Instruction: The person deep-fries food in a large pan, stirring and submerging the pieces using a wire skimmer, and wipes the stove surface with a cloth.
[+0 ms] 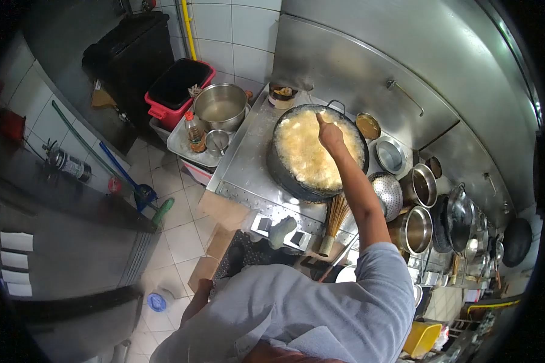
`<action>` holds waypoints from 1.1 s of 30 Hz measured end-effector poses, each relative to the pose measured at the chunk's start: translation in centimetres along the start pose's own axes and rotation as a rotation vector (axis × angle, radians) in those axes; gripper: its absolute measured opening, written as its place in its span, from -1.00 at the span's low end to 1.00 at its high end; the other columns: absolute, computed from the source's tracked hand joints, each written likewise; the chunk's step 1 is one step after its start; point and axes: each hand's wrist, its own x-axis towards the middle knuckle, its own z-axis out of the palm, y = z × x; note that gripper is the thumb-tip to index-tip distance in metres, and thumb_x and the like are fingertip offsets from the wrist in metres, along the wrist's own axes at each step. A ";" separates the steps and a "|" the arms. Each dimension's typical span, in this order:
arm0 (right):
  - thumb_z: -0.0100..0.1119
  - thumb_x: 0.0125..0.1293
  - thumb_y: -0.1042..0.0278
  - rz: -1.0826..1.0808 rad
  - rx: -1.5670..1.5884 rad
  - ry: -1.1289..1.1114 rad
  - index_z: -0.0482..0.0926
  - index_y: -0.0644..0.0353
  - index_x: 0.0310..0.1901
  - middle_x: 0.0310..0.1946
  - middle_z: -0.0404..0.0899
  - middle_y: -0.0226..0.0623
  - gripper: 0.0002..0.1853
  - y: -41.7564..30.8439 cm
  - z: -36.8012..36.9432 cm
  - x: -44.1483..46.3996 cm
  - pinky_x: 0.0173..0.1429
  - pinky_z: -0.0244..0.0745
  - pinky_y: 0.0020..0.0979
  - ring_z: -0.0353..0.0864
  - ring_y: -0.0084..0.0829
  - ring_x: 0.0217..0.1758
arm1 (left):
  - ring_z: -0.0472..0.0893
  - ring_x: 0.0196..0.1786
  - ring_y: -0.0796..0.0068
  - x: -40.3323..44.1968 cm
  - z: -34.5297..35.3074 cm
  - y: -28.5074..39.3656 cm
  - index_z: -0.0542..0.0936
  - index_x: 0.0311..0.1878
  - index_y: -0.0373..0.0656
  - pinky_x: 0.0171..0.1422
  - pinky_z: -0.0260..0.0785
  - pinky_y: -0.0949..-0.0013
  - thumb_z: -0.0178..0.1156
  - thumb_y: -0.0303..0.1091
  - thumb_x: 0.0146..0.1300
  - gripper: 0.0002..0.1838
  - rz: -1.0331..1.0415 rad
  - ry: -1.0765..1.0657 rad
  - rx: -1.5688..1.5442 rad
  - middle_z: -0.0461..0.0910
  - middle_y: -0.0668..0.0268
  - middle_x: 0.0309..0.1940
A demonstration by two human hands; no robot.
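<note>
Over a large dark pot (277, 166) of pale yellow, foaming liquid with lighter pieces in it, my right hand (330, 134) is held with its fingers drawn together. One finger or a thin thing points toward the far rim; what the hand holds, if anything, is too small to tell. The pot stands on the steel stove top (239, 169). My left hand (204, 287) hangs low beside my body, near a brown cardboard piece (203, 272), its fingers hidden. A bamboo brush (335, 221) and a grey cloth (281, 232) lie at the near edge.
Left of the stove, a tray (178, 142) bears a steel pot (220, 97) and an orange-capped bottle (194, 131). A red bin (158, 112) stands behind. To the right are a perforated ladle (386, 192), steel pots (416, 228) and a wok (459, 219).
</note>
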 end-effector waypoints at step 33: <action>-0.16 0.18 0.56 0.246 -0.184 -0.210 0.52 -0.11 0.19 -0.36 0.61 0.13 -0.45 7.2 -19.6 -27.5 -0.11 0.50 0.00 0.64 0.06 -0.22 | 0.67 -0.40 0.20 4.7 -4.6 1.1 0.68 -0.47 -0.19 -0.30 0.52 0.15 0.14 -0.37 0.07 -0.84 0.274 -0.041 0.175 0.65 0.09 -0.47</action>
